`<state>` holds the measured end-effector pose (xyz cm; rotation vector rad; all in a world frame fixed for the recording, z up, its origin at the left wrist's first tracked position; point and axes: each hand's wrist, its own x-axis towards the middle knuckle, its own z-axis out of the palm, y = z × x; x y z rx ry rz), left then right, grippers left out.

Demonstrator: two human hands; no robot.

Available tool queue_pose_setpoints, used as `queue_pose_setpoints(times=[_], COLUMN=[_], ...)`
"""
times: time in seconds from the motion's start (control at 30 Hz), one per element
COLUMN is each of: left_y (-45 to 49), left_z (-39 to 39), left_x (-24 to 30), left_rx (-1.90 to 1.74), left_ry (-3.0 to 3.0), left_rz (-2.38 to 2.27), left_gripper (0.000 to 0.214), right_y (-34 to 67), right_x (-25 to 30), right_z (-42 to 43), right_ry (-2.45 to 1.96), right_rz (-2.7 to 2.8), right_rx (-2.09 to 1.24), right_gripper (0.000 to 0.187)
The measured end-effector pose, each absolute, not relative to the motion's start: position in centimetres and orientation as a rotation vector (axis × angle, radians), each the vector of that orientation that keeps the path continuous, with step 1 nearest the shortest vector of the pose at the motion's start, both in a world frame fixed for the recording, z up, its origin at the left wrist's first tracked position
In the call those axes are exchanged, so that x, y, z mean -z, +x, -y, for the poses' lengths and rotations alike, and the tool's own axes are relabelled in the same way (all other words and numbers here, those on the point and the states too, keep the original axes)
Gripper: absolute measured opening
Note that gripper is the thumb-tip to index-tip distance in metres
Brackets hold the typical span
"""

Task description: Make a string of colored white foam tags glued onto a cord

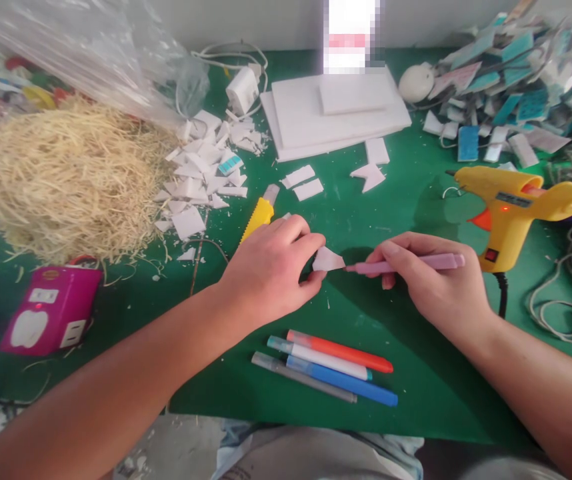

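The left hand's (273, 267) fingers pinch the chip (329, 259); the right hand's (439, 283) fingers grip the pink pen (436, 262), tip at the chip's right corner. Left of the chip lies the cutter (259, 219); right, the glue gun (509, 203); below, markers (341, 381).

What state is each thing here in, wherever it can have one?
White piece: pinched in the left hand
Pink pen: gripped in the right hand, uncapped
Glue gun: light lit
Purple socket block: red light lit
Red marker, white marker, blue marker, gray marker: capped, lying down
Straw: heaped loosely
White boards: stacked
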<state>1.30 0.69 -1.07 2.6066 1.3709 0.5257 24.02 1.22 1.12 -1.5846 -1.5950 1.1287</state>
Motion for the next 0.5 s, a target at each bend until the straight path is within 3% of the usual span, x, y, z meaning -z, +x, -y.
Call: queue_pose_setpoints(times=[0.27,0.5], left_y=[0.89,0.96], left_z=[-0.81,-0.93], left_x=[0.82,0.95], left_rx=[-0.496,-0.562], left_ry=[2.655,2.603], left_rz=[-1.356,-1.342], left_gripper=[0.033,0.029], right_y=[24.11,24.12], right_x=[-0.99,-0.82], right_z=[-1.14,-1.17], right_ry=[-1.545,-1.535], right_rz=[1.544,1.523], right_rx=[-1.121,-1.137], right_gripper=[0.025,0.026])
